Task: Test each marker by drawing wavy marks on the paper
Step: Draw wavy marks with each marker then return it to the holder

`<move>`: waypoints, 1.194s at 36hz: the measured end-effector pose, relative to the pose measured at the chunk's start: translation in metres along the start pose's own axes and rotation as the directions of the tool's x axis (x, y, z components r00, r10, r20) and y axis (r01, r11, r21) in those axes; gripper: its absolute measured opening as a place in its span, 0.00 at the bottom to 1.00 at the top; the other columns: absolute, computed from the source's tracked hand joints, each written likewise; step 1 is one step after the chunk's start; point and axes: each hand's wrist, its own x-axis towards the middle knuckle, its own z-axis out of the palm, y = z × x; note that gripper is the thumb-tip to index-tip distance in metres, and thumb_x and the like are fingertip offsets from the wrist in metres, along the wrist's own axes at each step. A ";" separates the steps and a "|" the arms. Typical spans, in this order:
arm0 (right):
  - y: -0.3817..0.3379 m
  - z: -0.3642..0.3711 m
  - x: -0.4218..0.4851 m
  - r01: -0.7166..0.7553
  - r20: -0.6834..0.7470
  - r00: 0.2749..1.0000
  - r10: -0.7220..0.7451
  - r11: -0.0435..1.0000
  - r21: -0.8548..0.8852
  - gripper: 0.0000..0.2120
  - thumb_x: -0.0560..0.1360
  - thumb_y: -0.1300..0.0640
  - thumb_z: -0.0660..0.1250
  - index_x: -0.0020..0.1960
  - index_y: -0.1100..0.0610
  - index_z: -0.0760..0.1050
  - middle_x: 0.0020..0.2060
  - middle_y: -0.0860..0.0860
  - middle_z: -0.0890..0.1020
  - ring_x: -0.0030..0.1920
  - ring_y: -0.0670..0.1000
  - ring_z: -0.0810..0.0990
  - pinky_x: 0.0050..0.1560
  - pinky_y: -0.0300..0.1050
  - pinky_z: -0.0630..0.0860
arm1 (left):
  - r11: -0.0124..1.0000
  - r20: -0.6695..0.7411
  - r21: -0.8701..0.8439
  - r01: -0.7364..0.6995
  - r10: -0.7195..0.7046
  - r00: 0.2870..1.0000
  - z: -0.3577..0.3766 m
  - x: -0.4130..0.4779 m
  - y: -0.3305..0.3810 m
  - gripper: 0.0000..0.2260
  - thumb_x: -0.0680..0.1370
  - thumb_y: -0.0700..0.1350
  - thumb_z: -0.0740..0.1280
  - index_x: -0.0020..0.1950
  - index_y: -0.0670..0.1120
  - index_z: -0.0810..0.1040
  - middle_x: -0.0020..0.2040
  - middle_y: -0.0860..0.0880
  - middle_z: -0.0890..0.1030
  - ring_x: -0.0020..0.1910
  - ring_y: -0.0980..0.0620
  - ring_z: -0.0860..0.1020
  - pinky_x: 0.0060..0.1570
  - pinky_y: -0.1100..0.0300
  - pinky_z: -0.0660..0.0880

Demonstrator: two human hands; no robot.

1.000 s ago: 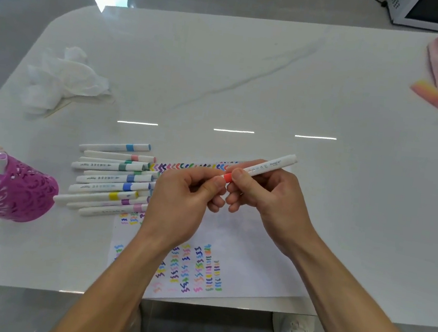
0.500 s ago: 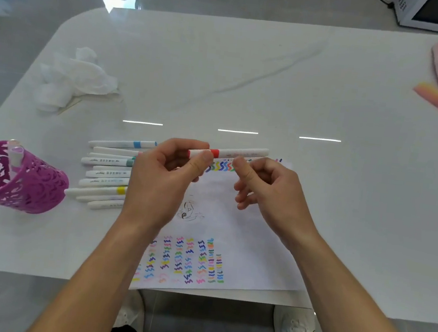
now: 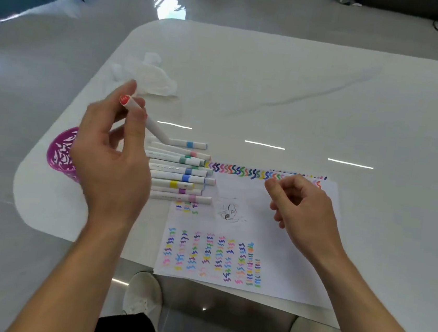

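One white marker (image 3: 157,130) with a red end is held above the table (image 3: 275,95), gripped between the thumb and fingers of the left hand (image 3: 112,162). Its lower end hangs over a row of capped markers (image 3: 179,172). Print on the barrels is too small to read. The right hand (image 3: 303,208) hovers over the paper (image 3: 284,255), fingers loosely curled, holding nothing. The paper carries a top band and lower columns of coloured wavy marks (image 3: 213,258). The left hand partly hides a purple openwork basket (image 3: 59,156). A crumpled tissue (image 3: 146,75) lies beyond.

markers (image 3: 181,174) left of paper (image 3: 280,243)
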 end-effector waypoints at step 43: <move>-0.010 0.028 0.000 0.098 0.055 0.994 -0.097 0.995 -0.027 0.18 0.83 0.37 0.59 0.45 0.47 0.80 0.35 0.46 0.84 0.32 0.47 0.81 0.36 0.47 0.79 | 0.830 0.121 0.550 -0.091 0.028 0.992 -0.056 0.009 -0.044 0.13 0.79 0.42 0.69 0.64 0.47 0.80 0.59 0.48 0.80 0.55 0.56 0.76 0.54 0.84 0.61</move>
